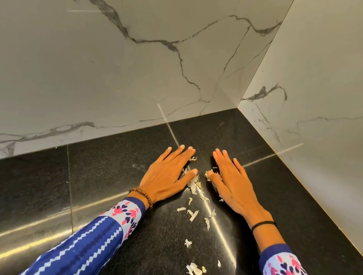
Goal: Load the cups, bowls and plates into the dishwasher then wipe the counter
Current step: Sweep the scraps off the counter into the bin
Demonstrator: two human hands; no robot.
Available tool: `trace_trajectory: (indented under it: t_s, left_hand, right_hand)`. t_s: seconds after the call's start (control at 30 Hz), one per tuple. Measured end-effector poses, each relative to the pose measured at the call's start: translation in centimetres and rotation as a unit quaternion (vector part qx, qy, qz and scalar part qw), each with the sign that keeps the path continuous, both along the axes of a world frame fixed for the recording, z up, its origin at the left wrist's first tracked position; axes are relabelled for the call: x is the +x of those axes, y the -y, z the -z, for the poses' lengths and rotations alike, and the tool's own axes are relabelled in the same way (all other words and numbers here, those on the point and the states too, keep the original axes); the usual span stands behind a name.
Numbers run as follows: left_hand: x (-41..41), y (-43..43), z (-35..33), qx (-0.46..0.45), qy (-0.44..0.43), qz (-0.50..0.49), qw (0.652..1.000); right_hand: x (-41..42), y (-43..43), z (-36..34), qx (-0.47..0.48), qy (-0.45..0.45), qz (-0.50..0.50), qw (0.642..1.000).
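Observation:
Both my hands lie flat, palms down, on the black stone counter (109,174) near its back corner. My left hand (167,174) and my right hand (231,183) have straight fingers and face each other, thumbs almost touching. Between them sits a small heap of pale garlic peels (194,184). More peels (192,214) trail along the counter toward me, with a second cluster (194,273) near the bottom of the view. No cups, bowls, plates, dishwasher or cloth are in view.
White marble-look walls (116,63) close the counter at the back and on the right (336,108), meeting in a corner (237,108). A seam (69,192) runs across the counter on the left.

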State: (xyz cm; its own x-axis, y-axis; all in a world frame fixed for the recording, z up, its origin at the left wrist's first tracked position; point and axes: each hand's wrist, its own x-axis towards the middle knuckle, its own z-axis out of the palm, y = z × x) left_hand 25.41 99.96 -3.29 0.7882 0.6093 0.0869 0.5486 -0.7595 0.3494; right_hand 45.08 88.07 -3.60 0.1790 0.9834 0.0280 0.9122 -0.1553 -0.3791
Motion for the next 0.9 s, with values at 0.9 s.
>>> trace_trajectory:
  t_s: [0.9]
  left_hand:
    - [-10.2,14.7,-1.0,-0.083,0.024,0.103,0.991]
  right_hand:
    - [-13.0,14.9,-1.5,-0.058,0.015,-0.062,0.996]
